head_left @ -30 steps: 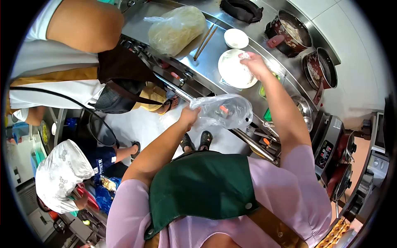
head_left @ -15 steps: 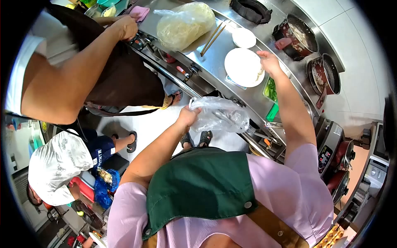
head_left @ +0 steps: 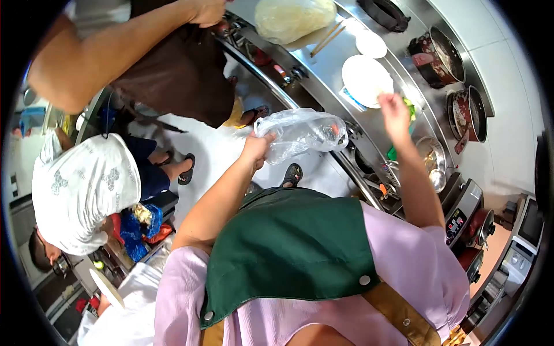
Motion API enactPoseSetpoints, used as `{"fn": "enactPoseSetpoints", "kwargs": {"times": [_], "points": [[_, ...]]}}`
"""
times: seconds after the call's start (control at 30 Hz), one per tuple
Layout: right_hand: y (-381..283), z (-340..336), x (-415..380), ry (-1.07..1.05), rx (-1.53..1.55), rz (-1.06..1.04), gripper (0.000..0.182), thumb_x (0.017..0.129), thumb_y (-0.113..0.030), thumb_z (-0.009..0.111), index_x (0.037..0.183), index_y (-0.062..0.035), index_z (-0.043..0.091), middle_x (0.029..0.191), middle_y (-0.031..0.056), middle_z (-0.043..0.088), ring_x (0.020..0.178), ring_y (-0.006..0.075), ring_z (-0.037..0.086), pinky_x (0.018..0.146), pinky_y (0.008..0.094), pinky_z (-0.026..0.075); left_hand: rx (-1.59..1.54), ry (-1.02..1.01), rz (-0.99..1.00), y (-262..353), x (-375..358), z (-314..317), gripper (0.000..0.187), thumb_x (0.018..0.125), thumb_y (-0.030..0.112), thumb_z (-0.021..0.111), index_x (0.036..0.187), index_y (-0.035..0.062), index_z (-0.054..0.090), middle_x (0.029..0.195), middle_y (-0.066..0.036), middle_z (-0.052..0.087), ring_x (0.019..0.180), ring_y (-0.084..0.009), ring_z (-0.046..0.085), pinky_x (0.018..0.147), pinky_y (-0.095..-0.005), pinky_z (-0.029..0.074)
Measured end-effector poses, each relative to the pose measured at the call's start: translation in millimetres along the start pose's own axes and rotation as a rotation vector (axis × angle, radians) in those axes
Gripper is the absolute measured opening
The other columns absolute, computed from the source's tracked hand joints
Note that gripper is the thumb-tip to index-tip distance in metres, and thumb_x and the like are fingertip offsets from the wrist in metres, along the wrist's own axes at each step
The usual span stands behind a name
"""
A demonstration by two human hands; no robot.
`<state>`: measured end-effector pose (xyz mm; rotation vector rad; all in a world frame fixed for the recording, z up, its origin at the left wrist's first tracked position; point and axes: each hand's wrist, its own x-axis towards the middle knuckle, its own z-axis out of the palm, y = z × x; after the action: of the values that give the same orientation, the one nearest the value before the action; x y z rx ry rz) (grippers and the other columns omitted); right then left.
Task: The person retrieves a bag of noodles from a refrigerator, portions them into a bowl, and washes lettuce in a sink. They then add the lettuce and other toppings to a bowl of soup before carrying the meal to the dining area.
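Observation:
My left hand (head_left: pixel 257 148) is closed on the edge of a clear plastic bag (head_left: pixel 297 135), which hangs crumpled in front of the counter's rail. My right hand (head_left: pixel 396 115) is at the lower right rim of a white plate (head_left: pixel 365 78). Its fingers look bunched together, and anything between them is too small to make out. Under the plate shows part of a flat blue-and-white object (head_left: pixel 352 99). A small white bowl (head_left: pixel 370 44) stands just behind the plate. Wooden chopsticks (head_left: pixel 329 39) lie beside a large plastic bag of pale, noodle-like food (head_left: pixel 294 20).
A co-worker's forearm (head_left: pixel 133 46) and brown apron (head_left: pixel 173 75) are at the upper left. Another person in a white shirt (head_left: pixel 86 190) bends at the left. Dark red pots (head_left: pixel 437 57) stand behind the counter. A metal bowl (head_left: pixel 431 155) lies beyond my right forearm.
The view has shifted, moving the counter up and right. My right hand has moved along the plate's rim to its lower right. My left hand still holds the bag.

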<state>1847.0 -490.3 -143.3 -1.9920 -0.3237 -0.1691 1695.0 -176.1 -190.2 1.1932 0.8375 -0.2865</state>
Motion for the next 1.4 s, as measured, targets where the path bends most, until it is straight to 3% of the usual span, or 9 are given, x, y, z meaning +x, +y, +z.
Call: {"fn": "enactPoseSetpoints", "kwargs": {"times": [0.2,0.43,0.6,0.73,0.8,0.87,1.0,1.27,1.4], "points": [[-21.6,84.0,-124.6,-0.671,0.155,0.538,0.057,0.068,-0.006,0.063,0.119,-0.0038,0.039,0.099,0.0079,0.055,0.081,0.0129,0.053,0.073,0.0260,0.043,-0.088,0.078,-0.017,-26.2,-32.9,-70.2,0.046,0.069,0.003,0.056,0.110,0.0039,0.035,0.097,-0.013,0.052,0.084,-0.0244,0.054,0.066,-0.0368,0.048],[-114.3,263.0,-186.1,-1.143,0.116,-0.210,0.077,0.061,-0.009,0.069,0.126,-0.0007,0.029,0.123,0.0141,0.038,0.116,0.0230,0.035,0.096,0.0312,0.029,0.025,-0.344,-0.026,-54.2,-120.6,-143.7,0.092,0.073,0.055,0.052,0.132,0.0061,0.001,0.129,-0.014,0.027,0.117,-0.0227,0.030,0.091,-0.0346,0.033],[-193.5,324.0,-211.7,-1.468,0.259,0.124,0.060,0.060,-0.011,0.069,0.112,0.0002,0.041,0.101,0.0111,0.051,0.090,0.0209,0.053,0.076,0.0303,0.044,1.028,0.094,0.487,-122.9,-126.4,-237.1,0.028,0.073,0.027,0.052,0.092,0.0077,0.059,0.088,-0.012,0.057,0.082,-0.0270,0.054,0.076,-0.0365,0.043],[-154.0,382.6,-229.5,-1.463,0.240,-0.107,0.068,0.057,-0.005,0.069,0.117,-0.0065,0.038,0.107,0.0109,0.048,0.091,0.0220,0.051,0.074,0.0299,0.045,1.342,0.061,0.868,-171.2,-155.7,-313.9,0.019,0.069,0.020,0.050,0.076,0.0071,0.062,0.080,-0.015,0.059,0.075,-0.0287,0.055,0.071,-0.0367,0.044],[-213.2,399.5,-267.3,-1.349,0.351,-0.781,0.073,0.055,-0.004,0.069,0.120,-0.0089,0.036,0.115,0.0107,0.041,0.097,0.0232,0.048,0.078,0.0308,0.044,0.856,0.291,0.695,-188.2,-183.8,-337.5,0.019,0.070,0.019,0.050,0.078,0.0068,0.062,0.080,-0.014,0.059,0.075,-0.0283,0.056,0.071,-0.0378,0.044],[-287.0,406.9,-317.8,-1.683,0.475,-0.385,0.074,0.055,-0.005,0.071,0.120,-0.0082,0.036,0.119,0.0118,0.037,0.101,0.0249,0.045,0.082,0.0324,0.042,-0.099,0.494,0.402,-211.8,-204.0,-349.4,0.018,0.071,0.015,0.048,0.080,0.0062,0.061,0.080,-0.011,0.059,0.075,-0.0275,0.056,0.070,-0.0399,0.044],[-356.7,453.0,-389.8,-1.932,0.149,-0.949,0.065,0.057,-0.002,0.067,0.116,-0.0070,0.040,0.115,0.0148,0.042,0.098,0.0310,0.048,0.079,0.0357,0.042,-1.477,0.536,0.256,-243.5,-225.3,-378.6,0.017,0.074,0.012,0.048,0.086,0.0054,0.058,0.080,-0.011,0.058,0.072,-0.0274,0.057,0.069,-0.0446,0.044],[-276.6,577.4,-417.1,-2.063,-0.528,-1.407,0.020,0.067,-0.006,0.053,0.086,-0.0043,0.060,0.079,0.0181,0.058,0.079,0.0362,0.055,0.070,0.0396,0.044,-1.498,0.533,0.258,-312.9,-333.5,-355.1,0.061,0.078,0.039,0.053,0.128,0.0129,0.029,0.117,-0.008,0.043,0.097,-0.0242,0.048,0.080,-0.0414,0.038],[-254.4,636.1,-396.5,-2.044,-0.827,-1.484,0.016,0.068,-0.012,0.053,0.081,-0.0026,0.057,0.076,0.0186,0.057,0.074,0.0362,0.054,0.066,0.0402,0.043,-0.629,1.492,-0.300,-442.5,-365.5,-325.1,0.049,0.076,0.033,0.053,0.112,0.0020,0.047,0.114,-0.018,0.048,0.104,-0.0281,0.047,0.088,-0.0355,0.037]]}}
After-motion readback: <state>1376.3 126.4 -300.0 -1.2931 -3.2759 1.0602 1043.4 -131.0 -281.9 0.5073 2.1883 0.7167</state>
